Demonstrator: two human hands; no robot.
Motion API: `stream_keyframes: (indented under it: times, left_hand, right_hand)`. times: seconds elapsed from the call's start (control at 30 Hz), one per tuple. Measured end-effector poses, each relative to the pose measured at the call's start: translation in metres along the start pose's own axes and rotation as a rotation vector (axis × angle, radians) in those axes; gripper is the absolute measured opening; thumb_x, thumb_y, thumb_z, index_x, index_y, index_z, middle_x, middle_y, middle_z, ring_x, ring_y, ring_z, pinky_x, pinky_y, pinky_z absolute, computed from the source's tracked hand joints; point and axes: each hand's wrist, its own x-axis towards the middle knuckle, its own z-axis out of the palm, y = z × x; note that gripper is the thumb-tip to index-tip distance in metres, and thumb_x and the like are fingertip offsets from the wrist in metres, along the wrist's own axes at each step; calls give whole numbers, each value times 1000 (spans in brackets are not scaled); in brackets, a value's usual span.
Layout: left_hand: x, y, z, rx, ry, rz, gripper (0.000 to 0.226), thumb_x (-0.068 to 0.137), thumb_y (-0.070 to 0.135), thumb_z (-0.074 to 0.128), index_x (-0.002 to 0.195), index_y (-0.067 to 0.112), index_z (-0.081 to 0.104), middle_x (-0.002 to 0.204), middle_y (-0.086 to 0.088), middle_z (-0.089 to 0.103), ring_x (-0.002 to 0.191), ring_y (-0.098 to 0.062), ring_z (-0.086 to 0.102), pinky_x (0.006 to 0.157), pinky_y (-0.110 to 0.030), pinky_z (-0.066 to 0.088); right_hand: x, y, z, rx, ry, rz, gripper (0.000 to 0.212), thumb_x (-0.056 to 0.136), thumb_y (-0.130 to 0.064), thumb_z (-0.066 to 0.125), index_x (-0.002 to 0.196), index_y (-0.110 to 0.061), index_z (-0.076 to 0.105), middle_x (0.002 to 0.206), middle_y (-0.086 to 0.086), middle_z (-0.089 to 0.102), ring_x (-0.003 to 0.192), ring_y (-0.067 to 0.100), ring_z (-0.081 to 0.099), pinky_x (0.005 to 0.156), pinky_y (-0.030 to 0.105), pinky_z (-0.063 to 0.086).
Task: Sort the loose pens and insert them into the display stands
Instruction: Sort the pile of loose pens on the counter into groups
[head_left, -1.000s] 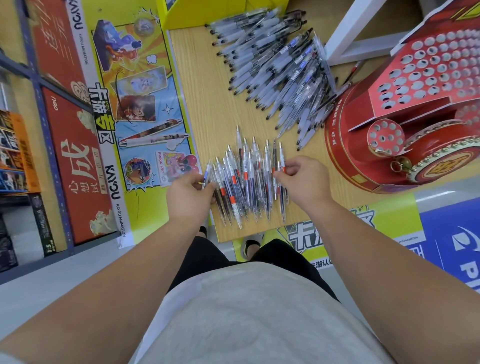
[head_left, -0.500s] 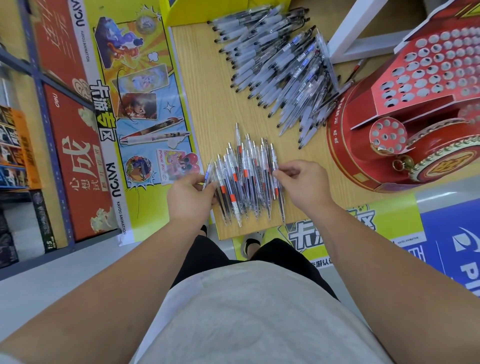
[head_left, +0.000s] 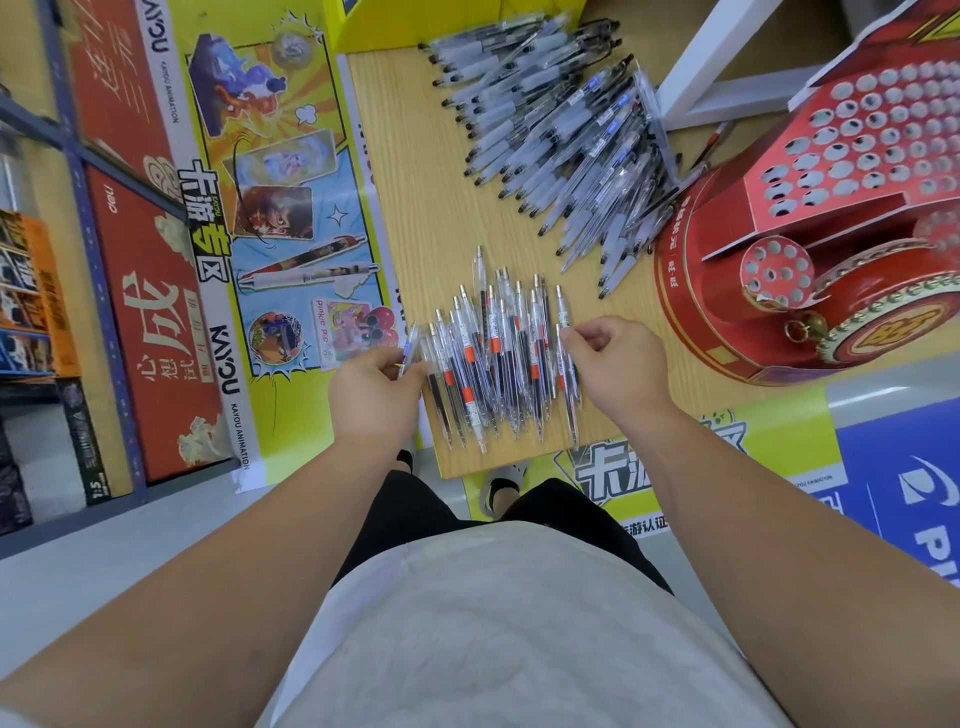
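A row of clear pens with orange bands (head_left: 493, 358) lies side by side near the front edge of the wooden table (head_left: 415, 171). My left hand (head_left: 376, 397) rests at the row's left end, fingers pinched on a blue-tipped pen (head_left: 410, 345). At the right end, my right hand (head_left: 618, 364) pinches the outermost pen. A bigger heap of frosted-grip pens (head_left: 561, 135) sprawls at the back of the table. The red display stand (head_left: 831, 218) with many round holes stands at the right.
A yellow cartoon poster (head_left: 280, 208) hangs along the table's left side, with red boxes on blue shelving (head_left: 130, 291) beyond. A white frame (head_left: 701, 67) stands behind the stand. The table's front edge is just past my hands; my feet and the grey floor are below.
My hands have pushed the row of pens closer together, then the right hand shifted slightly right to the outermost pen. The left hand stayed at the left end.
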Motion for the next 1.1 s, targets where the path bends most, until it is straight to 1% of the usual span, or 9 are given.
stream_keyframes:
  times: [0.17, 0.3, 0.4, 0.5, 0.67, 0.83, 0.93, 1.03, 1.1]
  left_hand:
    - [-5, 21, -10, -21, 11, 85, 8, 94, 31, 66, 97, 38, 64, 78, -1, 68, 71, -27, 71, 72, -49, 61]
    - [-17, 62, 0, -122, -211, 100, 17, 102, 29, 60, 112, 18, 67, 73, -4, 70, 54, -14, 68, 61, -39, 60]
    - [-27, 87, 20, -141, -386, 95, 19, 103, 32, 57, 103, 16, 66, 78, -7, 75, 65, -30, 73, 61, -45, 59]
    - [-39, 108, 43, -195, -447, 43, 25, 104, 30, 53, 101, 7, 59, 92, -28, 70, 76, -44, 71, 57, -46, 60]
    - [-59, 132, 81, -160, -532, -15, 24, 106, 25, 50, 104, 1, 54, 83, -14, 69, 57, -19, 69, 54, -33, 59]
    - [-69, 137, 113, -88, -588, -21, 28, 105, 27, 52, 103, 0, 62, 85, -11, 66, 73, -22, 67, 67, -40, 64]
    - [-64, 137, 117, 27, -494, 55, 14, 103, 28, 55, 103, 21, 67, 98, -2, 71, 79, -17, 70, 71, -42, 60]
    - [-53, 132, 103, 142, -324, 171, 13, 101, 29, 57, 110, 24, 65, 98, 5, 66, 67, -13, 63, 57, -27, 48]
    - [-48, 125, 91, 203, -242, 218, 11, 100, 28, 58, 110, 25, 64, 100, 7, 65, 72, -13, 61, 63, -27, 48]
  right_hand:
    - [-2, -11, -6, 63, 80, -30, 27, 98, -41, 60, 83, -21, 71, 68, -13, 62, 64, 2, 56, 59, 23, 40]
    - [-10, -32, -19, 294, -110, -43, 20, 94, -36, 67, 81, -22, 75, 69, -1, 68, 62, 7, 58, 65, 27, 51]
    - [-18, -41, -26, 452, -236, -73, 9, 91, -26, 73, 82, -26, 76, 69, 2, 70, 59, 8, 58, 62, 31, 51]
    - [-23, -30, -36, 526, -219, -111, 7, 86, -19, 78, 86, -25, 76, 78, 1, 74, 66, 14, 66, 63, 33, 55]
    - [-23, 7, -58, 273, -83, -175, 15, 73, -21, 86, 82, -25, 75, 88, -4, 66, 70, 12, 62, 68, 23, 47]
    - [-21, 31, -64, 126, -29, -147, 17, 73, -27, 80, 69, -27, 64, 77, -8, 63, 73, 12, 60, 65, 30, 45]
    - [-11, 49, -67, 64, -5, -22, 7, 76, -28, 76, 77, -24, 71, 75, -10, 69, 74, 13, 65, 69, 33, 54]
    - [0, 67, -69, -87, 26, 24, 6, 82, -30, 72, 80, -24, 72, 77, -7, 71, 77, 19, 67, 69, 36, 56]
    - [5, 73, -67, -211, 52, 7, 12, 86, -32, 66, 88, -22, 74, 82, -4, 72, 81, 24, 68, 67, 35, 56]
